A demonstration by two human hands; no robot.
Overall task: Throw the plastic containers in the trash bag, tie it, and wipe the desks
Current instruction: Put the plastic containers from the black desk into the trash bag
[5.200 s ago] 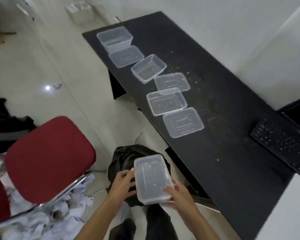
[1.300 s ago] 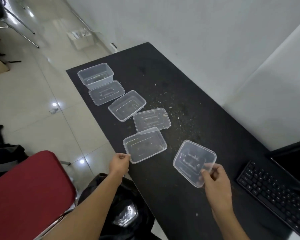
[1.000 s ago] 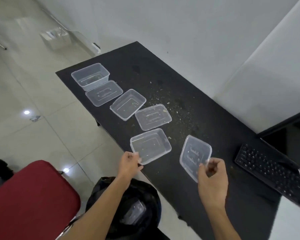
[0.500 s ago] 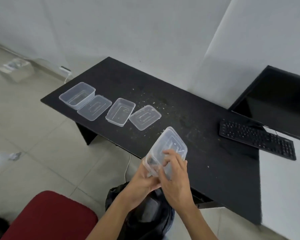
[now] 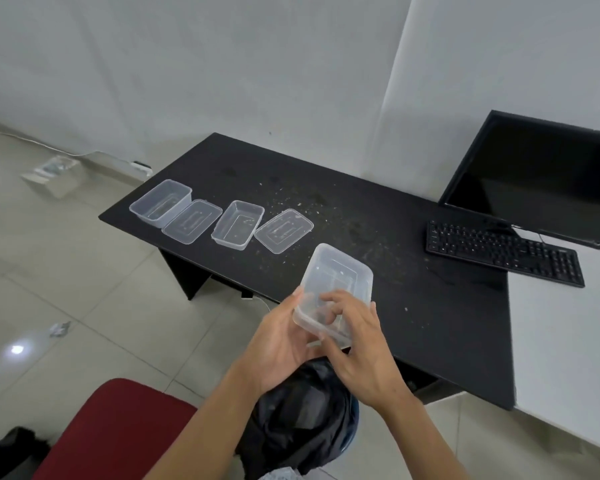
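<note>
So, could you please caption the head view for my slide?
Left hand and right hand hold a clear container over the trash bag.

The left hand (image 5: 284,344) and the right hand (image 5: 357,348) were bare to the fingertips. The left forearm (image 5: 215,420) and the right forearm (image 5: 426,438) were bare as well, uncovered along the whole length in view. Both arms were slim, with narrow wrists. Knuckles and tendons showed on the back of the right hand.

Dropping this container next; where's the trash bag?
Head view, bottom centre: the trash bag sits below the held container, between red chair and desk.
</note>
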